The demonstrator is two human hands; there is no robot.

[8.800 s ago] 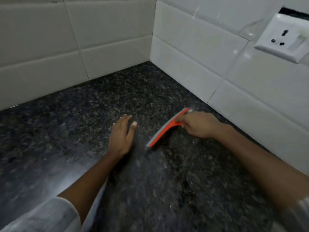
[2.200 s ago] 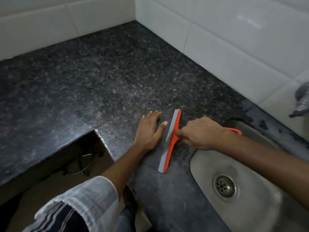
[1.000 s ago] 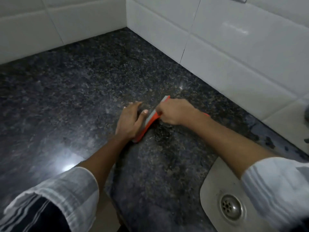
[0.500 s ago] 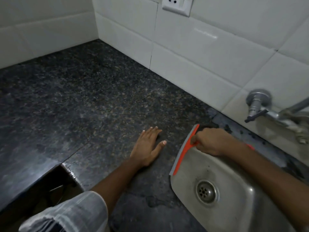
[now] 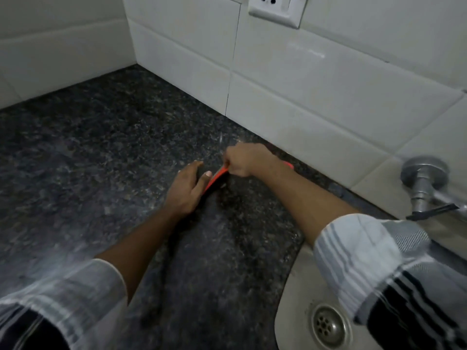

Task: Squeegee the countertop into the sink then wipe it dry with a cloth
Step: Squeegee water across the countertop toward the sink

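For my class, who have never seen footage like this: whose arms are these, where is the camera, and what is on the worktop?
There is no machine here. A person wears a camera on the head, looking down at their own arms. The left hand rests flat on the dark speckled stone countertop. The right hand grips an orange plastic squeegee, its blade on the stone. At lower right are the steel sink and its drain; a metal tap and a white wall socket are on the tiled wall.

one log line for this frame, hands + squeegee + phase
phase: squeegeeing | right hand: gripping squeegee | left hand: open, flat on countertop beside blade | sink: lower right | cloth: not in view
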